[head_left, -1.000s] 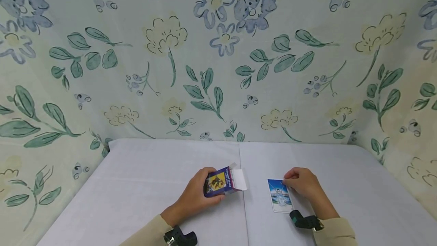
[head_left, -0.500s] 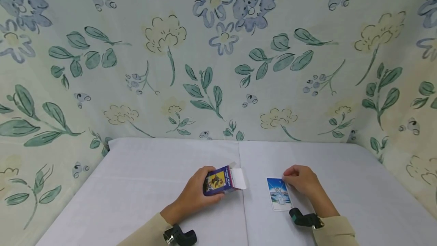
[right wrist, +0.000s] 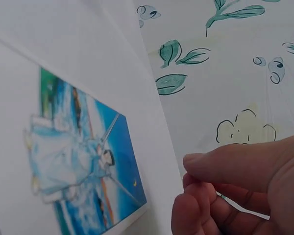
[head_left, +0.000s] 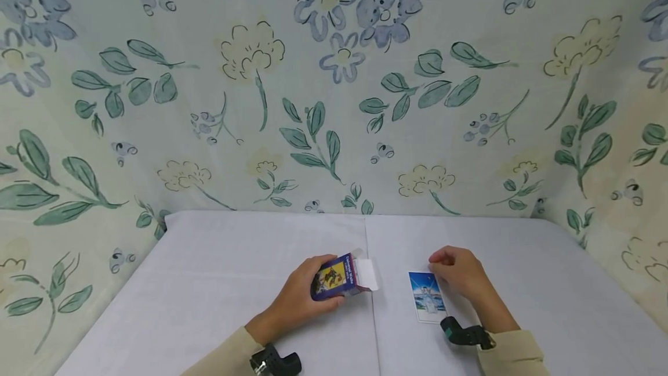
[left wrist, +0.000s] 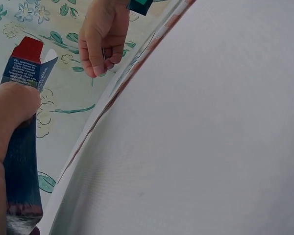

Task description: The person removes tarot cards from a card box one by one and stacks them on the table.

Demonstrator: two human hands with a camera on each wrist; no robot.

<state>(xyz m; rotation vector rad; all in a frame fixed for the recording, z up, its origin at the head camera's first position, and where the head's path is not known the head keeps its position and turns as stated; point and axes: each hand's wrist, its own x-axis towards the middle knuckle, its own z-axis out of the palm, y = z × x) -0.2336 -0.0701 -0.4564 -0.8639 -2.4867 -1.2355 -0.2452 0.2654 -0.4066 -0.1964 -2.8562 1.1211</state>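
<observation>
My left hand [head_left: 294, 292] grips a dark blue card box [head_left: 331, 277] with a yellow picture panel, thumb on the near side and fingers on the far side. Its white end flap [head_left: 367, 274] stands open toward the right. A picture card [head_left: 428, 295], blue with a pale figure and a white border, lies flat on the table. Just beyond the card's top right corner is my right hand [head_left: 461, 271], apart from it. In the right wrist view, the thumb and loosely curled fingers [right wrist: 220, 166] show nothing held. The inside of the box is hidden.
A white cloth [head_left: 219, 283] with a crease down its middle covers the table. Behind it and at both sides hangs a flower-patterned curtain [head_left: 323, 132]. Dark wrist cameras [head_left: 273, 360] sit on both wrists, the right one close to the card's lower corner.
My right hand has lifted slightly up and away from the card's top right corner, which its fingers were touching. The card and the left hand with the box have stayed in place.
</observation>
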